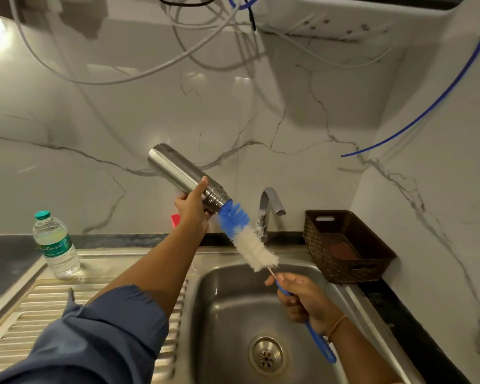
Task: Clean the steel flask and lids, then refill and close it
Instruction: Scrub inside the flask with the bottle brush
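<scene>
Nearby, tap behind brush; water bottle left, basket right

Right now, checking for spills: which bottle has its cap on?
The clear plastic water bottle upright on the drainboard, green cap on; the steel flask in the left hand is uncapped.

Brushed steel flask, glossy marble-look wall, seemingly plastic woven basket.

The only legible text is on the green label of the plastic water bottle, on the left by the sink. Its white cursive lettering reads roughly "ture", with the first letters unclear. The smaller print below is too small to read.
</scene>
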Demonstrator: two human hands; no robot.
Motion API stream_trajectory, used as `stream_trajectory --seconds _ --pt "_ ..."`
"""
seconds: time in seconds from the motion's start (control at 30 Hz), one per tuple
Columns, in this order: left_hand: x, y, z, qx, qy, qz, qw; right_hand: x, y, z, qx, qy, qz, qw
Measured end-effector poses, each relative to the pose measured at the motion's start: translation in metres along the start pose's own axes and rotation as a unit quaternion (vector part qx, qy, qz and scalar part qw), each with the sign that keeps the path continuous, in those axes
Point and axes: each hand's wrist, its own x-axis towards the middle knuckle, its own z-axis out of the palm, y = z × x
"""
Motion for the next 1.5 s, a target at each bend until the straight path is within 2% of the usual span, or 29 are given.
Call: stream_trajectory --seconds 0.1,0.17,0.2,0.27,0.33,0.37,0.4,0.43,0.5,0.53,0.57,0.63,0.73,0.83,0.9,0.93,1.0,1.03,1.07,1.1,1.13,1.17,1.2,1.27,1.33,1.37,1.4,1.43,1.5 --pt "-0.001 -0.005 0.000 0.013 -0.004 0.005 1.000 0.002 0.004 -0.001 -0.005 0.017 0.024 1.000" --pt "-0.001 -0.006 0.001 0.029 0.006 0.018 0.999 0.007 0.012 0.004 -0.160 0.110 -0.054 0.980" --pt "-0.001 -0.006 0.002 0.037 0.015 0.023 0.999 0.009 0.017 0.006 -0.304 0.188 -0.128 0.925" --pt "0.000 -0.006 0.004 0.036 0.028 0.026 0.999 0.014 0.031 0.006 -0.544 0.300 -0.261 0.739" --pt "0.000 -0.004 0.006 0.016 0.037 0.016 0.999 0.009 0.033 0.004 -0.639 0.318 -0.326 0.620" --pt "0.000 -0.004 0.007 0.010 0.040 0.010 0.999 0.011 0.036 0.000 -0.649 0.324 -0.365 0.584" --pt "0.001 -0.003 0.008 0.009 0.042 0.006 0.999 0.011 0.035 -0.004 -0.634 0.316 -0.388 0.589" --pt "0.001 -0.003 0.007 0.008 0.043 0.005 0.999 0.011 0.031 -0.006 -0.592 0.298 -0.397 0.635" --pt "0.001 -0.001 0.007 0.007 0.041 0.008 0.999 0.012 0.020 -0.005 -0.424 0.259 -0.331 0.802" --pt "0.002 0.000 0.007 0.008 0.038 0.011 0.999 0.012 0.015 -0.006 -0.310 0.216 -0.251 0.891" --pt "0.003 0.001 0.007 0.009 0.036 0.015 0.999 0.009 0.012 -0.007 -0.194 0.162 -0.165 0.953" --pt "0.005 0.005 0.008 -0.002 0.033 0.024 0.999 0.001 0.010 -0.013 -0.059 0.090 -0.033 0.994" --pt "0.011 0.012 0.010 -0.026 0.035 0.036 0.998 -0.008 0.008 -0.014 -0.053 0.074 0.010 0.996" --pt "0.012 0.009 0.007 0.002 0.042 0.028 0.999 -0.005 0.007 -0.007 -0.109 0.100 -0.019 0.989" --pt "0.012 0.005 0.004 0.010 0.047 0.021 0.999 -0.005 0.010 -0.003 -0.179 0.141 -0.081 0.970" --pt "0.011 0.003 0.003 0.007 0.051 0.017 0.999 -0.004 0.016 -0.004 -0.269 0.181 -0.150 0.934" --pt "0.009 0.000 0.003 -0.002 0.059 0.008 0.998 -0.004 0.029 -0.015 -0.469 0.233 -0.266 0.809" --pt "0.009 -0.001 0.003 -0.006 0.061 0.003 0.998 -0.002 0.032 -0.020 -0.524 0.243 -0.308 0.756" --pt "0.009 -0.003 0.002 -0.008 0.060 -0.001 0.998 0.002 0.033 -0.022 -0.536 0.267 -0.330 0.730" --pt "0.008 -0.005 0.002 -0.008 0.055 -0.005 0.998 0.002 0.030 -0.019 -0.502 0.257 -0.312 0.764" --pt "0.008 -0.005 0.001 -0.007 0.048 -0.006 0.999 0.002 0.024 -0.017 -0.415 0.246 -0.268 0.834" --pt "0.008 -0.005 0.000 -0.004 0.039 -0.006 0.999 0.003 0.018 -0.017 -0.286 0.199 -0.194 0.917" --pt "0.008 -0.004 0.000 0.001 0.031 -0.003 1.000 0.002 0.013 -0.018 -0.156 0.125 -0.093 0.975" --pt "0.009 -0.002 -0.001 0.015 0.013 0.002 1.000 0.000 0.008 -0.022 -0.030 0.051 0.028 0.998" --pt "0.008 0.000 0.000 0.031 0.009 0.007 0.999 0.000 0.008 -0.019 -0.039 0.042 0.020 0.998" --pt "0.008 0.002 0.001 0.034 0.013 0.009 0.999 0.000 0.011 -0.016 -0.103 0.066 -0.016 0.992" --pt "0.008 0.003 0.001 0.033 0.017 0.012 0.999 0.001 0.016 -0.014 -0.221 0.114 -0.093 0.964" --pt "0.008 0.004 0.001 0.030 0.020 0.014 0.999 0.002 0.021 -0.016 -0.375 0.185 -0.189 0.889" --pt "0.007 0.003 0.000 0.022 0.023 0.013 0.999 0.005 0.034 -0.028 -0.587 0.278 -0.314 0.693"
